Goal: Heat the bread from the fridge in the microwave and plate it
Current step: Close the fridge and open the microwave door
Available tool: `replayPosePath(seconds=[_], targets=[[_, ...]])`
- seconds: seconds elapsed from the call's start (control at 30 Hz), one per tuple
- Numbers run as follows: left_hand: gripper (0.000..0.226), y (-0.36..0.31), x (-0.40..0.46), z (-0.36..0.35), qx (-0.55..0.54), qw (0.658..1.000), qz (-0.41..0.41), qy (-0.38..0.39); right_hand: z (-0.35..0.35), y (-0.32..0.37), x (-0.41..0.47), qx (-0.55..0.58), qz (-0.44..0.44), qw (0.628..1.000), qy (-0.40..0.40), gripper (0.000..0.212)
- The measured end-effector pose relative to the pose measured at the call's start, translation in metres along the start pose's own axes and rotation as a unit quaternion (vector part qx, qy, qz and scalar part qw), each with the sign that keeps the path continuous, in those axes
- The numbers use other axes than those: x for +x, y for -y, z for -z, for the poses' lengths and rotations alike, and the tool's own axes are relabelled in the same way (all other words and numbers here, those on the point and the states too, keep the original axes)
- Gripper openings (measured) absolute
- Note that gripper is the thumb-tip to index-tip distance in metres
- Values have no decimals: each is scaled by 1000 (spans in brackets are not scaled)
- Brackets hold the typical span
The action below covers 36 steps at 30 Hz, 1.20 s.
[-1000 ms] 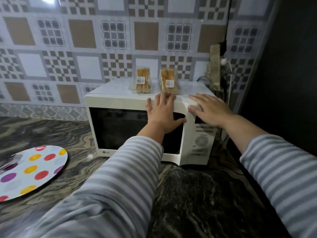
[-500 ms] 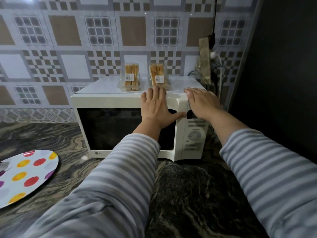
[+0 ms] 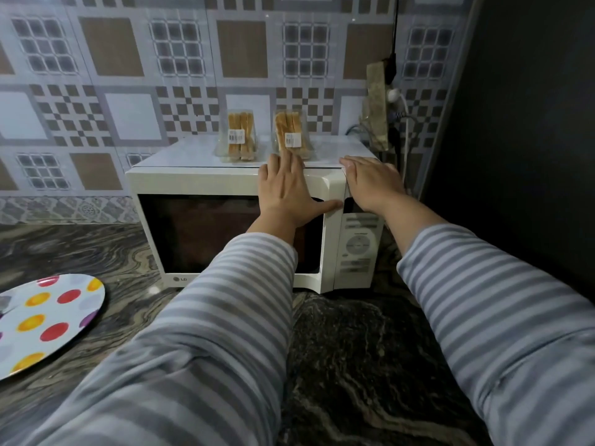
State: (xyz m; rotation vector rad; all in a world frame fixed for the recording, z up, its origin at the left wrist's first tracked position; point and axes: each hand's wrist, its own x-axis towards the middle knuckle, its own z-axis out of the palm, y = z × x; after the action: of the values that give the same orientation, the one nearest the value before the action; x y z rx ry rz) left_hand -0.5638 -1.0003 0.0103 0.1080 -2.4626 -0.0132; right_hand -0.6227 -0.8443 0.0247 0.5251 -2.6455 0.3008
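Atop the microwave (image 3: 199, 156), bread packs (image 3: 291, 133) just beyond left hand (image 3: 285, 191), right hand (image 3: 373, 181), fingers straight.

The person wears a long-sleeved top with grey and pale blue-white horizontal stripes. The left sleeve (image 3: 206, 333) ends at the wrist; the right sleeve (image 3: 489, 317) likewise. Both hands are bare.

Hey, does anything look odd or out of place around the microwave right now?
One thing: two clear packs of bread stand on top of the microwave, not inside it or on the dotted plate. Its door looks closed, with the left hand flat on it. Nothing looks spilled or damaged.
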Motion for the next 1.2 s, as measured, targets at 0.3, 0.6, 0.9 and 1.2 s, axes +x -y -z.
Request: replayPosePath(seconds=[0.3,0.6,0.9,1.2], targets=[[106,15,-46,23,-35,997,-54,-38,17,14,-7,24,-42,998,44,51],[117,51,-82,43,-12,996,1,94,38,76,-71,52,28,997,49,52],[140,64,-132,89,-57,989,-4,138,58,137,-145,18,-31,998,51,53],[134,129,-187,153,-109,978,-39,174,88,221,-213,118,-54,990,60,66]])
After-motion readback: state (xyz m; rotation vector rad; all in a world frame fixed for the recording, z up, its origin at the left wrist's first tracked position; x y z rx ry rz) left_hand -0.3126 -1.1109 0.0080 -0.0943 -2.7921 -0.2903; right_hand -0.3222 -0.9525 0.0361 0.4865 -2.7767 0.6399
